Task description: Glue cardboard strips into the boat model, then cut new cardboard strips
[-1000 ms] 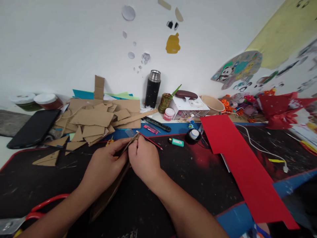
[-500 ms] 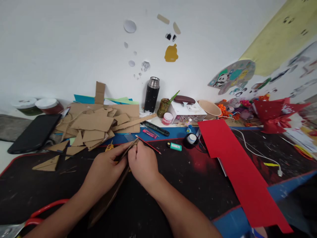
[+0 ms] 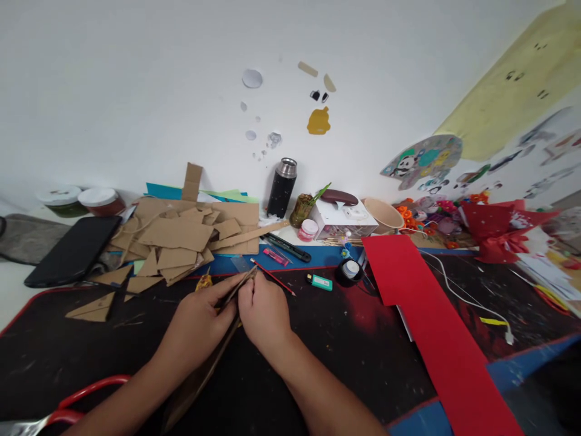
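Left hand (image 3: 195,330) and right hand (image 3: 265,312) grip a cardboard piece (image 3: 194,386) this side of a red pencil (image 3: 275,278) — likely light, stiff, creasable, best held by its edges.

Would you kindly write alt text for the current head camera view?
A person's left hand and right hand grip a brown cardboard piece over a dark mat. Cardboard scraps lie heaped at left, and a long red sheet lies at right.
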A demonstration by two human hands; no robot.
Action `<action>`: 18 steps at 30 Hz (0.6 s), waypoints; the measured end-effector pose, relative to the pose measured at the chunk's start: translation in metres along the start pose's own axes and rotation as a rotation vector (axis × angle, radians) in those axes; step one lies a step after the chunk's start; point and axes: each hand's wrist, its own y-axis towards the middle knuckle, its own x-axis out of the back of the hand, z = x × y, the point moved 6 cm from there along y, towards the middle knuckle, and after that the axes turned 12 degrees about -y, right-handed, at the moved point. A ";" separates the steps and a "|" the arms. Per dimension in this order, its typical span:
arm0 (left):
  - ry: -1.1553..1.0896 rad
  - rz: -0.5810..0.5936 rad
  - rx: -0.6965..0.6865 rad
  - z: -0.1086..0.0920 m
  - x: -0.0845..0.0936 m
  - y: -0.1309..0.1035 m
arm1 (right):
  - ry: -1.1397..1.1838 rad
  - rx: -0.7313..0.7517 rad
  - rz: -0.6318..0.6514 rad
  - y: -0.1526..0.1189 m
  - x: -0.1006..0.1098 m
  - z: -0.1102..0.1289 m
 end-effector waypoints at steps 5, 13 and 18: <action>0.004 0.007 -0.007 0.000 0.000 0.000 | 0.008 0.003 0.004 0.001 -0.001 0.000; -0.001 0.011 0.009 0.000 0.000 -0.001 | 0.013 -0.013 0.028 0.001 -0.002 0.001; -0.009 -0.004 0.007 0.001 0.000 0.000 | 0.028 -0.005 0.028 0.003 -0.004 0.000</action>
